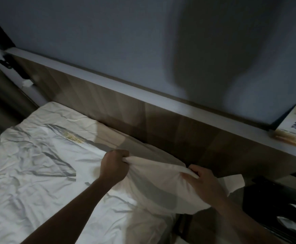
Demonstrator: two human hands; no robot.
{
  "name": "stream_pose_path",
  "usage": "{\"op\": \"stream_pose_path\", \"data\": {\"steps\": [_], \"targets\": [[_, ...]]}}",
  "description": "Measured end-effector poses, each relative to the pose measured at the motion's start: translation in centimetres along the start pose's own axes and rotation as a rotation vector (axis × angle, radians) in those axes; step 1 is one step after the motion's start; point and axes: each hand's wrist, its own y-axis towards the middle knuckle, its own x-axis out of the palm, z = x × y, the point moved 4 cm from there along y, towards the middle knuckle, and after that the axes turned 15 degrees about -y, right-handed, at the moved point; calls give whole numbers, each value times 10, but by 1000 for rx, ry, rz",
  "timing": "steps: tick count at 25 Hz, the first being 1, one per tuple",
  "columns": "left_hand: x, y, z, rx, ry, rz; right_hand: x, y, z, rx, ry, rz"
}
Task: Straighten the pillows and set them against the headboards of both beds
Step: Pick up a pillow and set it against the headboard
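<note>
A white pillow [154, 184] lies at the right end of the bed, close to the wooden headboard [143, 111]. My left hand [114, 166] grips the pillow's top left corner, fingers curled round the fabric. My right hand [205, 182] grips the top right corner, lifting the upper edge slightly off the mattress. The white duvet [38, 164] is creased and carries a small gold emblem. The strip of sheet between duvet and headboard lies bare, in shadow.
A ledge runs along the top of the headboard, with a QR code stand [295, 125] at its right end. A dark bedside unit [276, 199] stands right of the bed. A dark curtain [2, 95] hangs at the far left.
</note>
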Motion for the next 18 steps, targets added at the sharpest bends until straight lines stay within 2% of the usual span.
{"op": "stream_pose_path", "data": {"steps": [3,9,12,15,18], "targets": [[23,39,16,-10,18,0,-17,34,16,32,4,9],[75,123,27,-70,35,-145,-20,92,59,165,67,-4],[102,142,17,-123,10,-228,-11,106,70,177,-15,-9],[118,150,15,-12,17,-218,-17,113,81,229,-170,62],[113,162,5,108,140,-115,-28,124,100,232,-324,118]]}}
